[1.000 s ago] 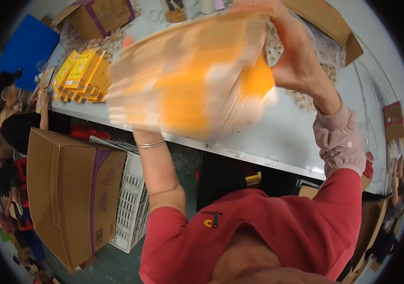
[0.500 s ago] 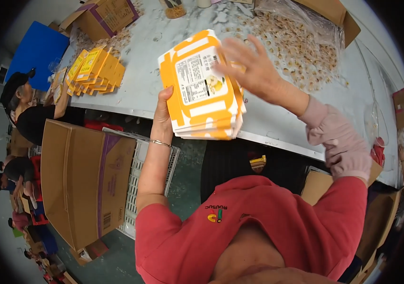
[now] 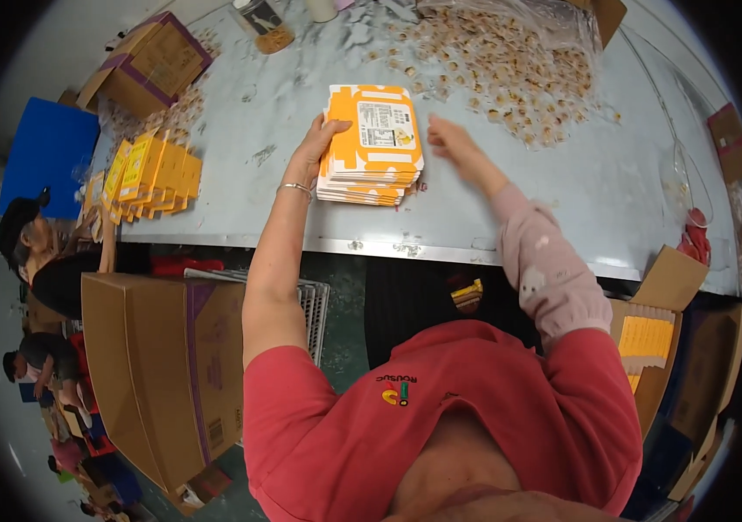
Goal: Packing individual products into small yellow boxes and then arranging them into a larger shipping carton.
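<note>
A stack of flat orange-and-white printed cartons (image 3: pixel 371 161) stands on the table in front of me, its edges slightly uneven. My left hand (image 3: pixel 317 143) grips the stack at its left side, thumb over the top carton and fingers hidden behind. Just right of the stack is my right hand (image 3: pixel 454 143), apart from it. Its fingers look bent but are smeared by motion, and nothing shows clearly in them.
Small wrapped pieces (image 3: pixel 510 70) lie heaped at the far right of the table. Folded yellow boxes (image 3: pixel 153 174) stand at the left near a co-worker (image 3: pixel 32 235). A large brown carton (image 3: pixel 140 374) is below left; an open carton with orange packs (image 3: pixel 647 339) is below right.
Both hands and the stack have moved away from me, and the stack has come down onto the table. My right hand has drawn off the top carton to the stack's right, its spread fingers now bent.
</note>
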A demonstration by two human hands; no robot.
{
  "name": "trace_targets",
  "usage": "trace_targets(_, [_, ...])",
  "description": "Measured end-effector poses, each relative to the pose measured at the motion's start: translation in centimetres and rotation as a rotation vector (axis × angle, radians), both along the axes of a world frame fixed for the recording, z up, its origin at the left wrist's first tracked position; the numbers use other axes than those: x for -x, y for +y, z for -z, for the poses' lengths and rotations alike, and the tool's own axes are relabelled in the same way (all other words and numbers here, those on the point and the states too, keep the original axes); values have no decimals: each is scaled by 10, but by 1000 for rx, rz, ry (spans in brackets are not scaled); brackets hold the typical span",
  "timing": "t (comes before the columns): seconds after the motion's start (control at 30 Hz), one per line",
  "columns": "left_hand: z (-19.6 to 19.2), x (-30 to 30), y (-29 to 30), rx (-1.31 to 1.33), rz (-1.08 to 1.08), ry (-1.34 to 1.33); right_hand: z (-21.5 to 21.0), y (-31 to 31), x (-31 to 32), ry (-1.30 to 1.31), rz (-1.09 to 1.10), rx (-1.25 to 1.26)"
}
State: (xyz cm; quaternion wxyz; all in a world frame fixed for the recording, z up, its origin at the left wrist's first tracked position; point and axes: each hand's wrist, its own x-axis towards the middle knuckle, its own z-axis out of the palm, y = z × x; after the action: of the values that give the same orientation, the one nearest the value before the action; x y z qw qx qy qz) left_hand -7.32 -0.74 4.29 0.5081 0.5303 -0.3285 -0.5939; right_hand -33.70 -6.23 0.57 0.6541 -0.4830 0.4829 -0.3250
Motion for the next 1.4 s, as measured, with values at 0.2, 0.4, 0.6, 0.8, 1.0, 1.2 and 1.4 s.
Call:
trace_targets(0.2, [2, 21, -6, -122, 8, -239, 14, 46, -44, -365, 258, 162])
trace_targets(0.4, [6, 6, -23, -27, 93, -439, 27, 53, -93, -180, 388, 346])
trace_targets(0.6, [29, 3, -29, 60, -109, -803, 24, 55, -40, 96, 383, 184])
trace_targets(0.8, [11, -5, -38, 27, -226, -669, 5, 90, -76, -380, 174, 10])
trace_targets(1.0, [-18, -23, -32, -43, -271, -605, 11, 72, -70, -404, 128, -52])
trace_targets(1.2, [-49, 5, -21, 290, -117, -754, -46, 29, 7, 243, 384, 1128])
trace_targets(1.4, [-88, 99, -6, 538, 60, -910, -100, 2, 59, 693, -34, 1525])
